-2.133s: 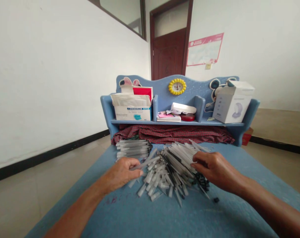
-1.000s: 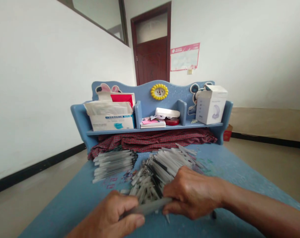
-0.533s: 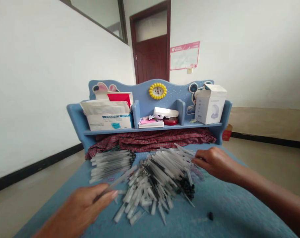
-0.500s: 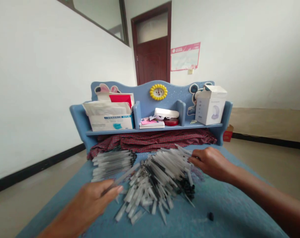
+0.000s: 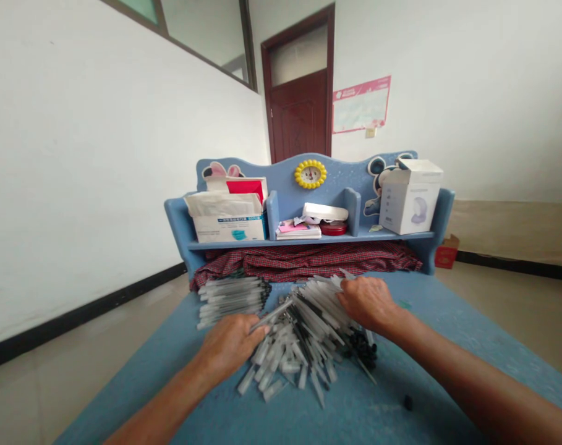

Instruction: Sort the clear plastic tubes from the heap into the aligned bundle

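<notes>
My left hand is closed around a thin translucent plastic tube, which points up and right over the middle heap. My right hand, fingers curled, is at the upper right of the heap, pinching a similar tube whose tip shows behind the knuckles. The heap of translucent tubes is loose, with dark pieces among it and its lower ends fanning towards me. Left of it, a neater stack of tubes has dark ends facing right. Small black caps are clustered below my right hand.
All this lies on a blue desk. One black cap sits apart at the front right. Behind are a checked cloth and a blue shelf with a mask box, a red round tin and a white box.
The view has turned slightly left, so the scene sits further right. My left hand has moved forward with its tube, and my right hand has drawn closer to the heap.
</notes>
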`<move>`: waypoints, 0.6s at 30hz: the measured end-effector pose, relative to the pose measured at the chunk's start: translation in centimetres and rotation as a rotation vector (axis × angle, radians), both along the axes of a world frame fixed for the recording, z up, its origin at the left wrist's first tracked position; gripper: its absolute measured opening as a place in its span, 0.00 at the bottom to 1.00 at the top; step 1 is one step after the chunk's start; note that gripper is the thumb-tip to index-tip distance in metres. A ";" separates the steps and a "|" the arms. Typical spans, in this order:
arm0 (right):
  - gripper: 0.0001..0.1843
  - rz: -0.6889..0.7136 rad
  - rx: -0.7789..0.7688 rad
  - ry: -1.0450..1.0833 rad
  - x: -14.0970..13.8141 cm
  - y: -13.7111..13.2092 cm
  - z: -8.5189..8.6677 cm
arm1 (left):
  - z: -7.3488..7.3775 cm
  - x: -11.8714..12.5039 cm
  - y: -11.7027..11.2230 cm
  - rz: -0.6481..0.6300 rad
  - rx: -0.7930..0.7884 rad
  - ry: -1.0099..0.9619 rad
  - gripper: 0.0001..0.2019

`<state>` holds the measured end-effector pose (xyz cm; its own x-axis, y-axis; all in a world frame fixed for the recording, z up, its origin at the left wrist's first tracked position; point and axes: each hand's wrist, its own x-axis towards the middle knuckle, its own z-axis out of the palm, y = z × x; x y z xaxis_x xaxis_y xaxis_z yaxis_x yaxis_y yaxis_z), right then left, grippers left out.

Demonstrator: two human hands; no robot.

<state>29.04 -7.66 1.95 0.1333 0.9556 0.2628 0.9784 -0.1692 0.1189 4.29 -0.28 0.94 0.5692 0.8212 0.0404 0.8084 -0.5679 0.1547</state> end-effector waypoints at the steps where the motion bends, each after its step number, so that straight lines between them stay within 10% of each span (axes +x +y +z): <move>1: 0.19 0.000 0.002 0.000 0.0 0.0 0.0 | -0.1 0.0 0.1 -0.004 -0.007 -0.007 0.18; 9: 0.18 0.075 0.152 0.044 0.4 -0.7 0.2 | 0.7 0.4 0.4 -0.039 0.021 -0.080 0.20; 18: 0.13 0.783 0.279 -0.030 -2.3 -2.3 -0.1 | 1.3 2.9 -3.4 -0.314 -0.076 -0.152 0.12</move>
